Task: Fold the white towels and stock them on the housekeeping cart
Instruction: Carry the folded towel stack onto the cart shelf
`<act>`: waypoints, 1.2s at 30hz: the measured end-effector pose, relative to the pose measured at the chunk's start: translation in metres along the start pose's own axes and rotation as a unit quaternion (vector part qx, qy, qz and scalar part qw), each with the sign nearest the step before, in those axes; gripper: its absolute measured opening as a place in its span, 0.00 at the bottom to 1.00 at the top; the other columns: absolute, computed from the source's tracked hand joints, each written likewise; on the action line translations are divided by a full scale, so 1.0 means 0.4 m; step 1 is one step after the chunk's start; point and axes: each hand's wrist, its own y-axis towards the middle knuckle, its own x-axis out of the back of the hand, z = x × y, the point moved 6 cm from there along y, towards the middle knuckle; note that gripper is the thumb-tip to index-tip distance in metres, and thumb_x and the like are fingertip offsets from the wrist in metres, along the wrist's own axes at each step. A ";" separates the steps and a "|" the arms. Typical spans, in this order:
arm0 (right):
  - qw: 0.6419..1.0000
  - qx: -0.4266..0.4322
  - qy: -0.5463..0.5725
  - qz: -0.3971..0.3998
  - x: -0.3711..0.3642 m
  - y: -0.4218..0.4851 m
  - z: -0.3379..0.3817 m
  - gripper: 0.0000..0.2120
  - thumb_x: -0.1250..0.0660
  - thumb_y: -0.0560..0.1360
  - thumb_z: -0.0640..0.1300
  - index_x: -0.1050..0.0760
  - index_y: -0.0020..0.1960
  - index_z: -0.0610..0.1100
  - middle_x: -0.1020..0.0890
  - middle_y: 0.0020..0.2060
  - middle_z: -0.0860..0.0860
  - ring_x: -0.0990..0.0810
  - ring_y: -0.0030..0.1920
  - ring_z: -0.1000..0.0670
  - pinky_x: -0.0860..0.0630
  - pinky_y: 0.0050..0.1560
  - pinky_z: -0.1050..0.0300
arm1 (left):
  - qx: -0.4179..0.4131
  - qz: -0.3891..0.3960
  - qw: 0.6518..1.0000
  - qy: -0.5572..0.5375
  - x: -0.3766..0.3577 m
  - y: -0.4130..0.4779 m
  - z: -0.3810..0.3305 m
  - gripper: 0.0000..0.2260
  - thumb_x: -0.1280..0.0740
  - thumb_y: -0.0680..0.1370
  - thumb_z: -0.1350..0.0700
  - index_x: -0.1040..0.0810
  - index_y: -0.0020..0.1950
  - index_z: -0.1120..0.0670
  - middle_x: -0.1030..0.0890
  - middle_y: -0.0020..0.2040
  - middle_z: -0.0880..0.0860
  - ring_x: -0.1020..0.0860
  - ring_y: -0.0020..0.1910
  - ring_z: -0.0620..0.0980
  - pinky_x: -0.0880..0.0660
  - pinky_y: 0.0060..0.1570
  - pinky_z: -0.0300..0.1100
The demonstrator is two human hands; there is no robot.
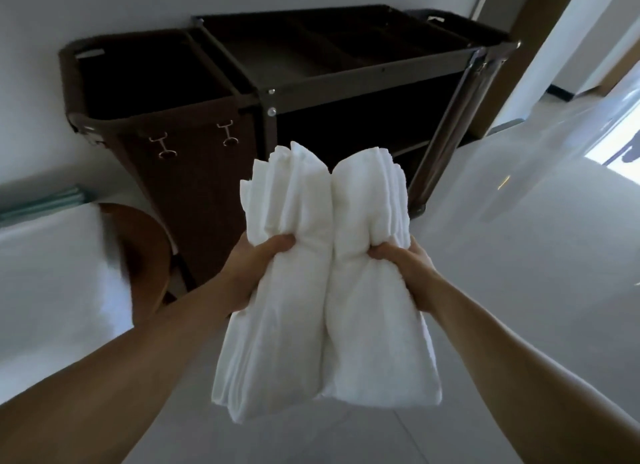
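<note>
Both your arms reach forward, bare to the elbow, wrists nearly level; your left hand (258, 266) clamps the left edge of a stack of folded white towels (329, 307), thumb curled over the top, fingers hidden beneath; your right hand (403, 259) grips the right edge in the same way, thumb on top; the squeeze from both sides buckles the stack along a deep middle crease, so it rises in two humps. The towels are in the air, held in front of you, near the cart (346, 92) but not touching it.

The cart is dark brown and stands against a pale wall (104, 6); its top tray (311, 47) is split into compartments by dividers; the shelves below are too dark to make out; a brown cloth bag (194, 172) hangs open on its left end, with two metal hooks (162, 146) on the side. The floor (485, 325) is pale grey and glossy; at your left lies white bedding (52, 273), with a round wooden shape (145, 255) beside it.
</note>
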 end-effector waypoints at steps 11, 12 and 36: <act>0.997 0.071 -0.029 0.030 0.198 0.336 0.161 0.27 0.22 0.50 0.53 0.23 0.45 0.73 0.16 0.44 0.64 0.16 0.48 0.55 0.21 0.45 0.56 | -0.087 -0.069 0.994 -0.022 -0.246 0.278 -0.052 0.33 0.21 0.63 0.45 0.25 0.66 0.45 0.15 0.54 0.46 0.16 0.51 0.48 0.19 0.44 0.44; 0.996 0.081 -0.029 0.036 0.206 0.376 0.181 0.27 0.22 0.50 0.53 0.24 0.45 0.74 0.16 0.44 0.65 0.15 0.47 0.56 0.21 0.45 0.57 | -0.098 -0.079 0.992 -0.016 -0.258 0.313 -0.065 0.34 0.21 0.62 0.45 0.25 0.67 0.45 0.16 0.54 0.46 0.16 0.51 0.47 0.19 0.45 0.43; 0.961 0.060 -0.051 0.264 0.162 1.304 0.342 0.35 0.22 0.57 0.51 0.22 0.64 0.50 0.13 0.48 0.47 0.13 0.44 0.44 0.18 0.36 0.51 | -0.100 -0.413 0.903 -0.064 -0.222 0.821 -0.080 0.29 0.23 0.67 0.43 0.23 0.67 0.44 0.17 0.55 0.45 0.18 0.52 0.49 0.23 0.44 0.41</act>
